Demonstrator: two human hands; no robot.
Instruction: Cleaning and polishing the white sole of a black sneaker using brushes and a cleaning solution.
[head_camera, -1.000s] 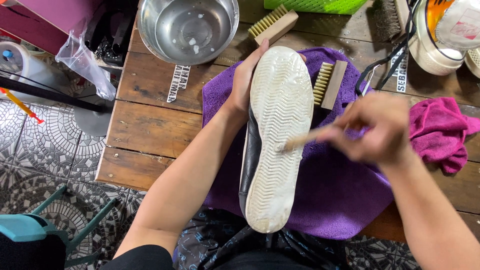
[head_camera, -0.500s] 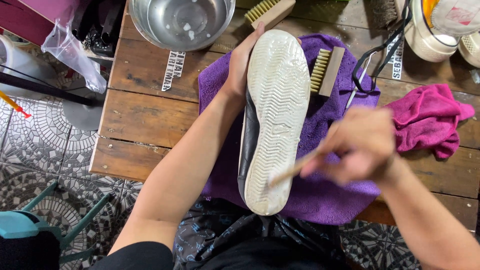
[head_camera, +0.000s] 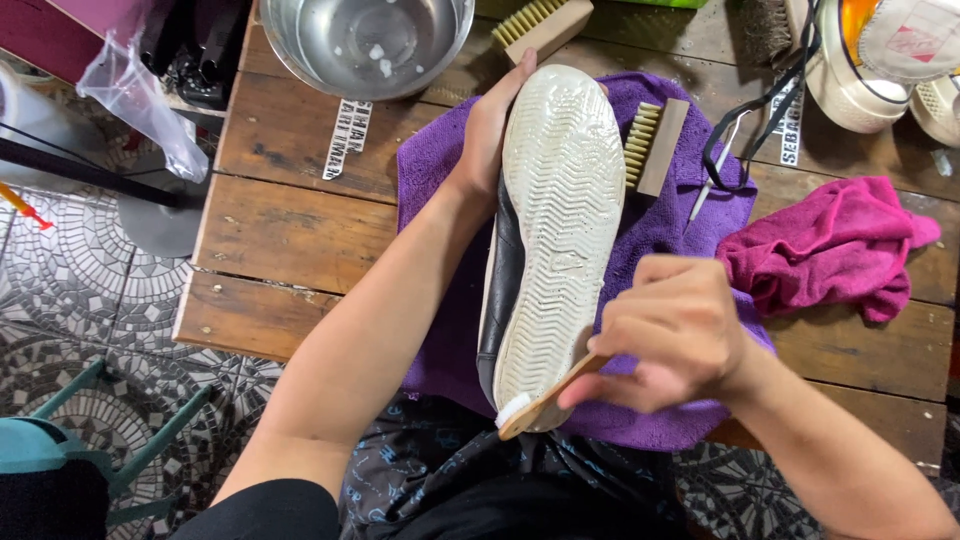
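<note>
Head view: shoe (head_camera: 560, 230) lies sole-up, long axis running away along the bench (head_camera: 290, 220); left hand (head_camera: 490, 130) clasps its far end, right hand (head_camera: 670, 335) pinches a small brush (head_camera: 540, 403) at its near end.

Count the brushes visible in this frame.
4: one small brush in the right hand, one on the purple towel, one beside the bowl, one dark brush at the top edge.

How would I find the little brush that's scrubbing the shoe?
Find the purple towel on the wooden table; a shoe lies sole-up there. At its near end, the right hand holds the small wooden brush, unlike the bigger brushes lying untouched.
</note>
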